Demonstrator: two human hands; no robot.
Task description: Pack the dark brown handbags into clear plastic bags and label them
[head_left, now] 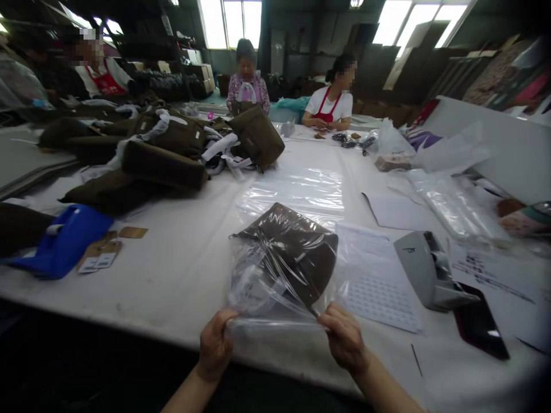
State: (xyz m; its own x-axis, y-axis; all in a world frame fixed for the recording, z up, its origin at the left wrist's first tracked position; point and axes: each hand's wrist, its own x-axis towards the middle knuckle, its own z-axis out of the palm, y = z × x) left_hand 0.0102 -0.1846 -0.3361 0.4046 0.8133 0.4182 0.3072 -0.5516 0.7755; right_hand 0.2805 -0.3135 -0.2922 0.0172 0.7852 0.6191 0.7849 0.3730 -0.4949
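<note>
i see the white table [181, 269], then the clear bag [275, 275] with a brown item [297, 246] inside at its near edge. my left hand [215, 344] and right hand [344, 338] both pinch the bag's near edge.

Daylight is pouring through tall bright windows [228, 22] along the dark far wall [301, 46] of a dim workshop. A long white cloth-covered table [181, 252] is stretching toward them. Flattened brown cardboard sheets [379, 66] are leaning against the wall, and stacked brown cartons [200, 77] are sitting beside them.
</note>
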